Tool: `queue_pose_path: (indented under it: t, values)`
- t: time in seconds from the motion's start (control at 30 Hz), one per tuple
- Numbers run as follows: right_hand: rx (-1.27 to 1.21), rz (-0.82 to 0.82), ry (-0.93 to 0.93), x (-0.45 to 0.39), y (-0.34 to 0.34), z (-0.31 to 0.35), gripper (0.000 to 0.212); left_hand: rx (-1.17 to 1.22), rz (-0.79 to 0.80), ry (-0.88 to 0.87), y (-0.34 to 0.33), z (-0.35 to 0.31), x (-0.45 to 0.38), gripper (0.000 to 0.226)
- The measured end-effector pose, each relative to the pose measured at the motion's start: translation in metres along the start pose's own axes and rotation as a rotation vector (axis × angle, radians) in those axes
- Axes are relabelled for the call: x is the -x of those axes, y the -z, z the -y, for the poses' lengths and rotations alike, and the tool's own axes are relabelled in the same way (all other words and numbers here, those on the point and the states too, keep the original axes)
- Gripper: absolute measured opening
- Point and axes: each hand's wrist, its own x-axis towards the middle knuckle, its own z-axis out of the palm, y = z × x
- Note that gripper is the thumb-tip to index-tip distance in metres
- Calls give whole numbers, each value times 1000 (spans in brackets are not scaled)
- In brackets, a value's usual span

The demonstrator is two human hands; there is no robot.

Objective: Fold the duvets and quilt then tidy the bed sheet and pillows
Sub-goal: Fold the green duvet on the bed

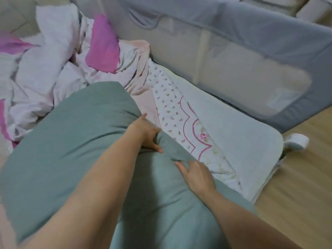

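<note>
my left hand (146, 134) grip bunches the green duvet (71, 141), right hand (197, 175) fingers pinch its edge w/ it; bulky, fold could slump if either slips.

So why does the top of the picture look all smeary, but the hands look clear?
Head view: the camera was probably moving, so the pink and white bedding and the grey bed rail blur, while the left hand and right hand gripping the green duvet stay sharper. Soft light, no glare.

green duvet (75, 141): 1 | floral quilt (172, 112): 1 | hands: 2 | bed rail (251, 56): 1
</note>
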Motion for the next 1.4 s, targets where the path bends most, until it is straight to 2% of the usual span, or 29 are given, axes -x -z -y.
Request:
queue_pose_path:
  t: [0.1, 0.17, 0.27, 0.37, 0.4, 0.47, 0.57, 0.7, 0.9, 1.07, 1.3, 1.4]
  values:
    - [16, 42, 20, -29, -14, -20, 61, 90, 113, -31, -17, -7, -44, 83]
    - [-32, 45, -18, -50, -26, -32, 63, 100, 96, -82, -27, -8, -72, 89]
    - [83, -53, -45, -71, -44, -43, 88, 23, -43, -170, -36, -2, -103, 111]
    - [195, -52, -113, -84, -57, -50, 115, -67, 12, -282, -37, -2, -131, 118]
    - [180, -21, -130, -85, -59, -51, 114, -73, 35, -312, -38, -6, -138, 116]
    - [91, 50, -162, -85, -61, -53, 96, -23, 72, -344, -39, -14, -147, 106]
    - [9, 88, -184, -81, -62, -53, 77, 112, 150, -349, -39, -23, -149, 71]
    - [-24, 102, -117, -74, -67, -51, 61, 88, 98, -313, -47, -29, -133, 49]
    - [-49, 59, 2, -49, -54, -47, 49, 30, -3, -210, -30, -41, -77, 46]
    - [-93, -58, 92, 29, -16, -26, 44, -2, -169, -104, -11, -52, 29, 51]
    - [47, -384, 229, 170, 103, -24, 36, -23, -466, -20, 85, -102, 217, 48]
    - [139, -567, 242, 226, 161, -50, 43, -66, -608, -47, 133, -147, 266, 43]
